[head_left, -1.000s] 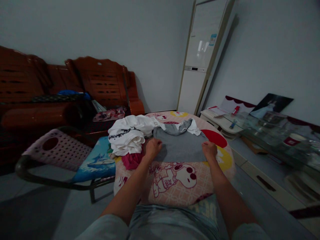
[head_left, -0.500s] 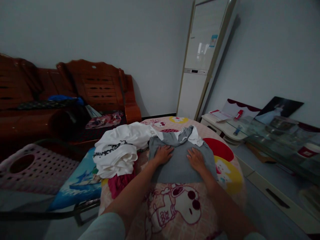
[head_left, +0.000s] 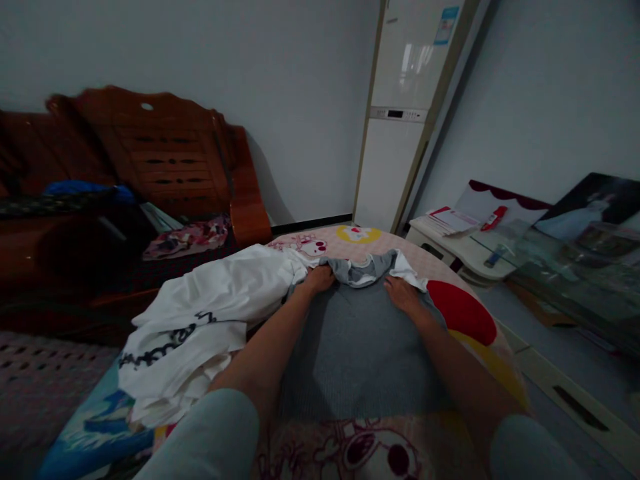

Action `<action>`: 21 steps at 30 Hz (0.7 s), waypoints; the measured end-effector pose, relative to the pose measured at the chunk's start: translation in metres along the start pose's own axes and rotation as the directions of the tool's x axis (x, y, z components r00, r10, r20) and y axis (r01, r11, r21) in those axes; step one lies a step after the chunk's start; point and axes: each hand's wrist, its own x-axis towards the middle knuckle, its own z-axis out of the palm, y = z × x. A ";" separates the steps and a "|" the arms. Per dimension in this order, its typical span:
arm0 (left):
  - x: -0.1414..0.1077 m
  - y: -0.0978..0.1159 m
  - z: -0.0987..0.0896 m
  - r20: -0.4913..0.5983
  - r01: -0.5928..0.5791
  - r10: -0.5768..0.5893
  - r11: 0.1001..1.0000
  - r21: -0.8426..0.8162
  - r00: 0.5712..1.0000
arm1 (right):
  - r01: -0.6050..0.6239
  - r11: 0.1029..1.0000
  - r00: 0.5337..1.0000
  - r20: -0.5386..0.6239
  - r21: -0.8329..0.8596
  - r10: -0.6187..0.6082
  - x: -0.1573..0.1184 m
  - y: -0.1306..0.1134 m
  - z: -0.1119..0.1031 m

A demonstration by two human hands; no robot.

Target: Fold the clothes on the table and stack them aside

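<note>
A grey knit sweater (head_left: 365, 347) with white cloth at its shoulders lies spread on the round table, its collar at the far end. Beside the collar on the left, my left hand (head_left: 320, 277) is closed on the sweater's shoulder, with the fingertips partly hidden in the cloth. On the other side, my right hand (head_left: 399, 292) has its fingers bent onto the shoulder, gripping the fabric near a white flap (head_left: 405, 269). A heap of white cloth with black lettering (head_left: 215, 287) lies to the left, touching the sweater.
The table wears a pink patterned cover (head_left: 320, 235). Behind on the left stands a wooden sofa (head_left: 170, 157) with garments on it. A tall white air conditioner (head_left: 390, 167) fills the corner. To the right is a low cabinet (head_left: 450, 240) with a glass top.
Both hands have slid from the sweater's middle up to its shoulders, and their fingers have gone from flat to bent. The view has shifted closer, and the table appears larger.
</note>
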 end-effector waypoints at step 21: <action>-0.069 -0.013 0.020 -0.194 -0.012 -0.002 0.997 -0.071 0.981 | -0.250 0.968 0.929 -0.285 -0.013 0.236 -0.049 0.046 0.005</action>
